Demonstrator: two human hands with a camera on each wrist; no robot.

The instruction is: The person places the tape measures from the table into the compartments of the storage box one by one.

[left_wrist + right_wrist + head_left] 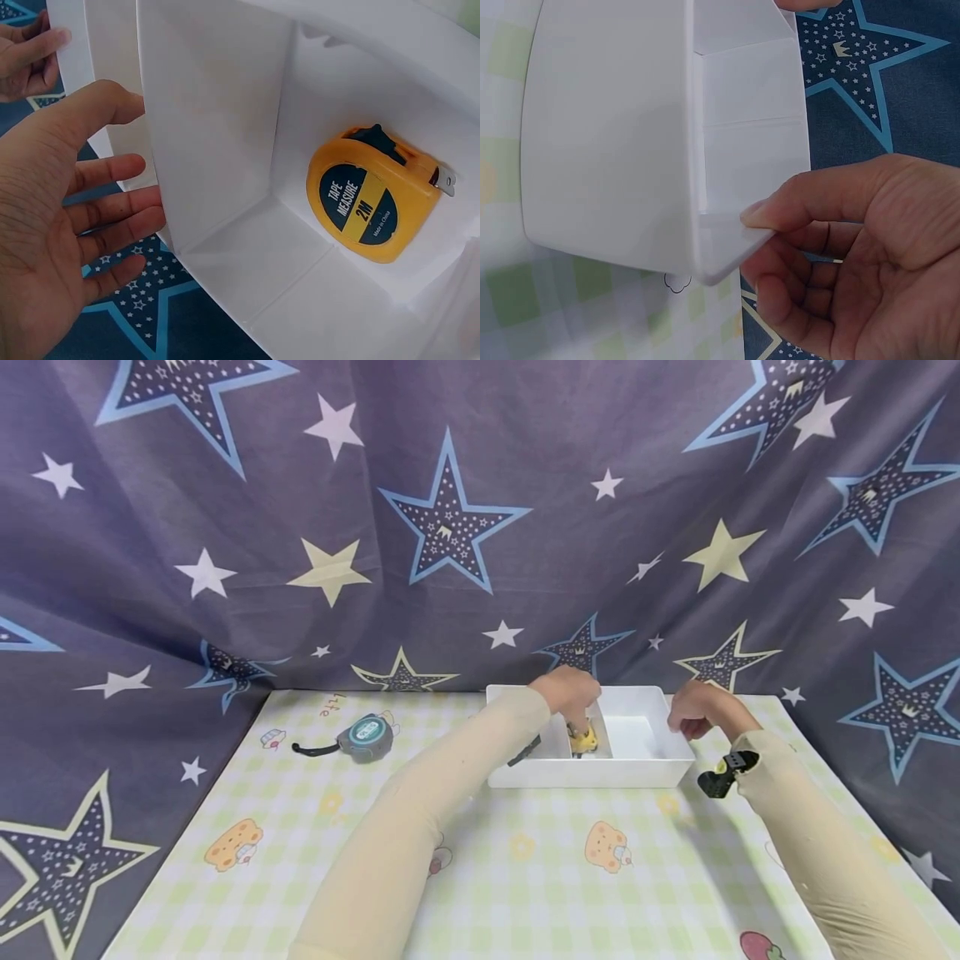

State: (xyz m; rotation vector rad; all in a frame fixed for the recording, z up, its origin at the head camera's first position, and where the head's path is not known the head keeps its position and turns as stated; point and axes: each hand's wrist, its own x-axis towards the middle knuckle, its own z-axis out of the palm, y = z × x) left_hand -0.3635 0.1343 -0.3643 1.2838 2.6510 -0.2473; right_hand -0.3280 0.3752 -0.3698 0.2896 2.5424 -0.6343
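A yellow tape measure (pixel 373 195) lies in the white bin (pixel 645 767). The left hand (pixel 52 240) hovers open-fingered; the right hand (pixel 855 247) pinches the bin's right rim.

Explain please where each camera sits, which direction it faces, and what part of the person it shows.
Head: worn high, looks forward and down at the checked table mat; both sleeved arms, left hand and right hand at the white plastic divided box.
Left wrist: looks into that box at the yellow round tape measure; open left hand shows.
Right wrist: looks along the box's outer wall; right hand pinches its corner.
Shared: all views show the white box; head and left wrist show the tape measure.
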